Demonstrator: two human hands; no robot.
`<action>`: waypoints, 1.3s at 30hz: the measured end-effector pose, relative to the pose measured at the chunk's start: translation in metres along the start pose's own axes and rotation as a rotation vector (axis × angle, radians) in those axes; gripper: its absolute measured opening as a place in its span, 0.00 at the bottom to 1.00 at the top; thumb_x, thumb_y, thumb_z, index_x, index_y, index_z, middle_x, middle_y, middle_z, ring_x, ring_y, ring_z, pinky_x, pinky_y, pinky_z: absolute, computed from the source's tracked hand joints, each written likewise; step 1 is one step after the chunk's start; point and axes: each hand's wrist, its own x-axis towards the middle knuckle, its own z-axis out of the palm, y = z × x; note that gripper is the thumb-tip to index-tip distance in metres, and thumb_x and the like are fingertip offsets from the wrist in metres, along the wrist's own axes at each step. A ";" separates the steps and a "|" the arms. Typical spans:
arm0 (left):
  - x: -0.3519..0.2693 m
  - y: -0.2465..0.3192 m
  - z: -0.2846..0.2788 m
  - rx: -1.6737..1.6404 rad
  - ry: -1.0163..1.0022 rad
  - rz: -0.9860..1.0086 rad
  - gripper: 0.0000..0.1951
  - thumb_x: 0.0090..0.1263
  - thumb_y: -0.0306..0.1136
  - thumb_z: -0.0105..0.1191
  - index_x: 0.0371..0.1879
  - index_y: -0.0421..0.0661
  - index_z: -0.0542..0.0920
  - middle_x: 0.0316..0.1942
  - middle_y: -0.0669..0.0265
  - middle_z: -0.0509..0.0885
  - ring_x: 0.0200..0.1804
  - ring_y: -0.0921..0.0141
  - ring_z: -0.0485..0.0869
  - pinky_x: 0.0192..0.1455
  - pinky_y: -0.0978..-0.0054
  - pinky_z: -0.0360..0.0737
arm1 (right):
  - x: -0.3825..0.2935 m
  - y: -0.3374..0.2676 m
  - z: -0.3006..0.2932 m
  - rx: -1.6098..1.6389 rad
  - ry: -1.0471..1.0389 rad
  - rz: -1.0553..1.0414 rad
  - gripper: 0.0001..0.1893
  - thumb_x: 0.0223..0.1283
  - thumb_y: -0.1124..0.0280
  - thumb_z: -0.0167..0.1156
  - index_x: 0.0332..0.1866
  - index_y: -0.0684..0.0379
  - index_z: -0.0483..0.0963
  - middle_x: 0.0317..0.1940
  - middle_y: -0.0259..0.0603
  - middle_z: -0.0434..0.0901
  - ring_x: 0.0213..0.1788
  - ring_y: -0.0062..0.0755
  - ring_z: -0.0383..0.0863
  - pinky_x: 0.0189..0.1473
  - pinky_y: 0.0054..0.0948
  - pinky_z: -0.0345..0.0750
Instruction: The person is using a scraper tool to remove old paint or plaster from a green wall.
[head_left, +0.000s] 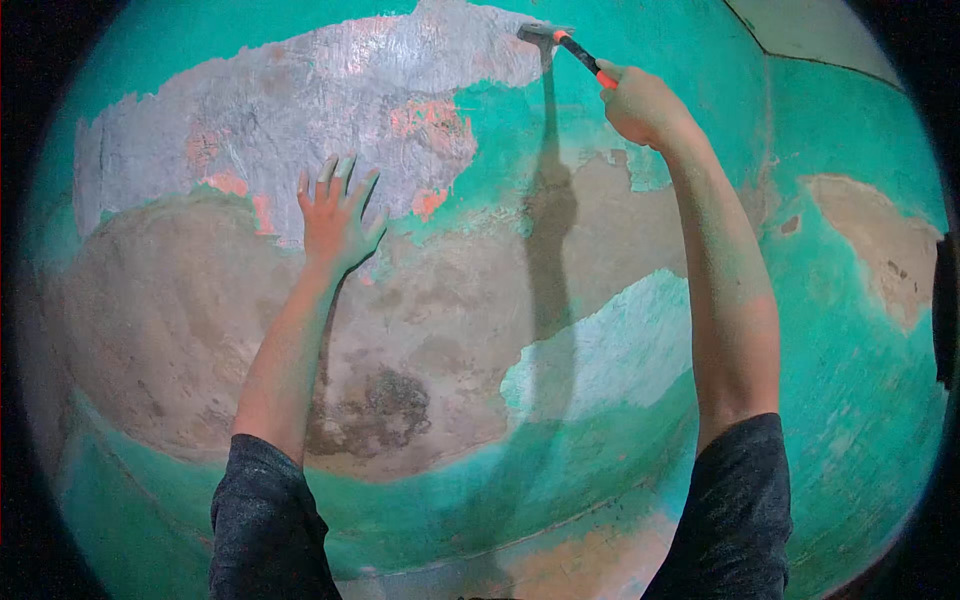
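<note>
My right hand (646, 105) grips the black and orange handle of a wide-bladed scraper (576, 51), raised high at the upper right. Its blade lies at the border between green paint (645, 37) and a scraped pale grey patch (300, 97) of the wall. Lower and to the left, my left hand (335, 217) rests with spread fingers on the wall, holding nothing. Its fingers lie over the grey patch, just above a bare brown plaster area (420, 315). Orange-pink spots (435, 124) show inside the grey patch.
A pale turquoise patch (615, 352) sits below the brown area, and a dark stain (386, 409) marks the plaster. On the right, past a vertical corner line, another bare patch (874, 240) breaks the green. My right arm casts a long shadow (551, 270) down the wall.
</note>
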 end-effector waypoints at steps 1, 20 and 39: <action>-0.002 -0.002 0.001 0.011 -0.022 -0.007 0.31 0.61 0.49 0.65 0.67 0.60 0.79 0.77 0.61 0.67 0.79 0.57 0.61 0.80 0.38 0.49 | -0.007 -0.008 -0.007 0.034 -0.040 0.034 0.28 0.74 0.64 0.52 0.79 0.41 0.66 0.35 0.49 0.85 0.30 0.40 0.82 0.33 0.40 0.78; -0.007 -0.005 -0.001 0.062 -0.069 -0.019 0.32 0.63 0.51 0.63 0.70 0.62 0.78 0.78 0.61 0.66 0.80 0.57 0.60 0.80 0.36 0.47 | -0.033 -0.044 0.029 0.138 -0.055 0.074 0.29 0.71 0.67 0.53 0.78 0.47 0.66 0.48 0.59 0.85 0.50 0.59 0.86 0.52 0.51 0.81; -0.217 0.108 -0.093 -0.472 -0.503 -0.417 0.26 0.62 0.44 0.68 0.58 0.49 0.80 0.67 0.52 0.73 0.71 0.45 0.68 0.70 0.41 0.66 | -0.350 -0.057 0.126 0.905 -0.219 0.229 0.29 0.73 0.70 0.57 0.78 0.59 0.65 0.53 0.61 0.84 0.51 0.36 0.88 0.53 0.34 0.79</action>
